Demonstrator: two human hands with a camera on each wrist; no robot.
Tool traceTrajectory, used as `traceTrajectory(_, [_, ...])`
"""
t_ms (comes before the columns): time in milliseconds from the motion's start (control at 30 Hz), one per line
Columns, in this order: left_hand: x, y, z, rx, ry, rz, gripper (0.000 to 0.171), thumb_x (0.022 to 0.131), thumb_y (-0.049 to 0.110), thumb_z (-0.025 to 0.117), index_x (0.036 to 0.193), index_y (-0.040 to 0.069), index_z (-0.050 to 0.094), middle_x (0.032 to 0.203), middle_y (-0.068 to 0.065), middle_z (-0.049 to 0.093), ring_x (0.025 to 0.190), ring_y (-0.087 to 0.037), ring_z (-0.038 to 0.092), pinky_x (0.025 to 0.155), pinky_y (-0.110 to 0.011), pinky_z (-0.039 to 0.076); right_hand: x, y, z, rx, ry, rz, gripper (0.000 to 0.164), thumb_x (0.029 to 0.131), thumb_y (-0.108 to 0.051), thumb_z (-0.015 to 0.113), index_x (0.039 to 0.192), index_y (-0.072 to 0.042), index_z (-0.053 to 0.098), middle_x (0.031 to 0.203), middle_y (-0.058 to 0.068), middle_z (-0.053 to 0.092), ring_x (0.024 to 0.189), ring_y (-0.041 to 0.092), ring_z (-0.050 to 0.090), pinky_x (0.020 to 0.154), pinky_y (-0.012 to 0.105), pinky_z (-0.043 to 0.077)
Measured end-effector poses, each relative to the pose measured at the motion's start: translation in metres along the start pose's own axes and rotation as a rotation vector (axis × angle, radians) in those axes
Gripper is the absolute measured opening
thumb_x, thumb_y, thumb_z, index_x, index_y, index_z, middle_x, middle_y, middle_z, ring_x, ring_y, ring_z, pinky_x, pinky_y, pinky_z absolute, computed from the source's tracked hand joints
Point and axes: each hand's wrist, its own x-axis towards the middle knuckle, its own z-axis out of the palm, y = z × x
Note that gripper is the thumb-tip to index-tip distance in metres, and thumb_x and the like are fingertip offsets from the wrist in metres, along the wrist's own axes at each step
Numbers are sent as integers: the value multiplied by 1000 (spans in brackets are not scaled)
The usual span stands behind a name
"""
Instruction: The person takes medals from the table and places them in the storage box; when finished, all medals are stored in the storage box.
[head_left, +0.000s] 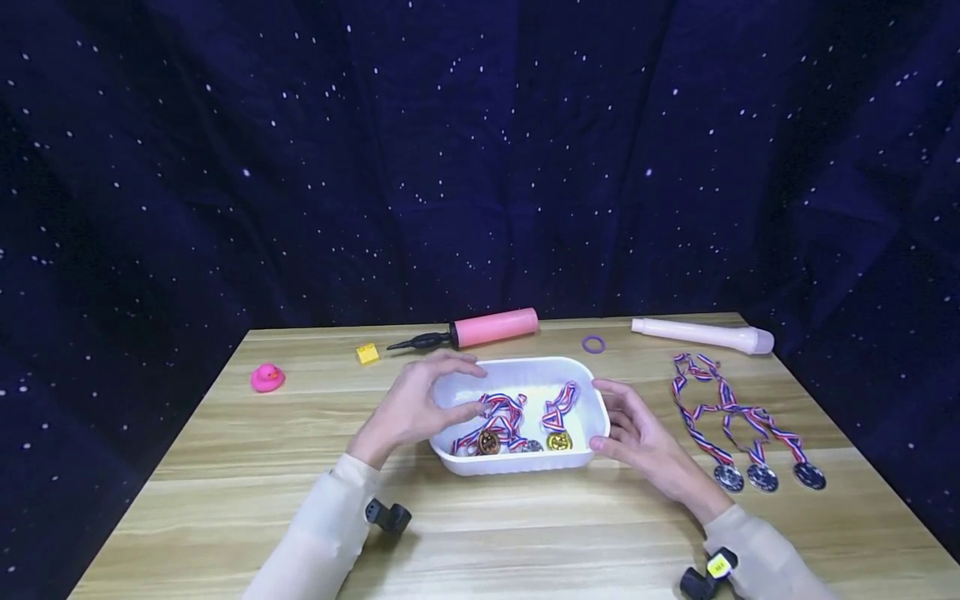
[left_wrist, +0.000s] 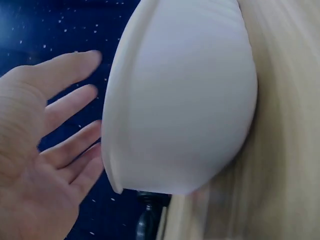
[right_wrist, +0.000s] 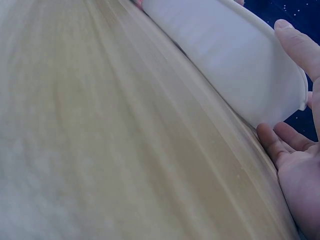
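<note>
1. Two black wrist cameras point(head_left: 388, 517) are sitting on the sleeves point(head_left: 318, 525) in front of the white basin point(head_left: 517, 463), one toward each end.
2. The basin itself is standing on the wooden table point(head_left: 225, 500), between the two hands.
3. Three silver medals point(head_left: 762, 477) are lying right of the basin, their striped ribbons point(head_left: 726, 398) trailing away behind them.
4. Inside the basin, a bronze medal point(head_left: 488, 442) is resting left of centre, with striped ribbon bunched about it; a gold medal point(head_left: 558, 441) is lying farther right.
5. The right hand point(head_left: 641, 437) is bracketing the basin's right end, thumb at the near corner, fingers relaxed and spread along the side; firm contact cannot be told.
6. The left hand point(head_left: 412, 408) is hovering over the basin's left end, fingers extended, grasping nothing.
7. A pink duck point(head_left: 267, 378) is sitting well left of the basin.
8. Behind the basin, a yellow brick point(head_left: 367, 354), a pink pump point(head_left: 495, 327), a purple ring point(head_left: 593, 344) and a white wand point(head_left: 693, 333) are lying from left to right.
9. A starry dark curtain point(head_left: 480, 167) is hanging farthest behind the basin.
</note>
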Motion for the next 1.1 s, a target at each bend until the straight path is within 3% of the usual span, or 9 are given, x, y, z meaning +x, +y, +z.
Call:
traceTrajectory(200, [-11,-14,0,-111,116,-118,59,88,25,96,143,21,75,164,-7,55,153,-37,50,127,-66,40,0,1,0,9,5,18,81,101,1,77,169,-5,34,159,33,46,138,35,61,111,28,58])
traceTrajectory(367, [-23,-24,1,-307,136,-216,65,93,21,92,153,25,67,171,-9,44,155,-48,45,123,-66,46,1,-1,1,5,8,31,82,100,-1,78,170,-8,36,160,30,48,139,40,59,112,28,58])
traceTrajectory(500, [-33,-32,2,-442,136,-259,70,96,19,90,158,21,60,170,-9,44,157,-50,42,128,-64,41,2,-1,1,-6,13,31,82,100,-1,79,170,-8,37,158,30,49,137,38,61,110,28,59])
traceTrajectory(733, [-50,-45,10,-552,81,-305,72,97,17,88,162,17,54,167,-14,50,157,-46,46,130,-61,38,2,0,3,-22,17,24,81,99,0,80,169,-6,38,155,31,51,132,31,65,108,27,59])
traceTrajectory(867, [-55,-50,19,-605,38,-289,73,98,12,85,163,15,52,171,-17,48,158,-42,46,134,-57,32,1,0,3,-28,13,16,81,99,1,80,169,-6,38,154,30,51,131,30,65,108,27,59])
traceTrajectory(1100, [-57,-54,27,-620,24,-271,75,97,10,85,164,16,51,169,-20,49,152,-42,52,131,-60,37,1,-1,3,-31,7,4,83,99,1,80,169,-6,36,154,31,51,130,31,65,107,27,60])
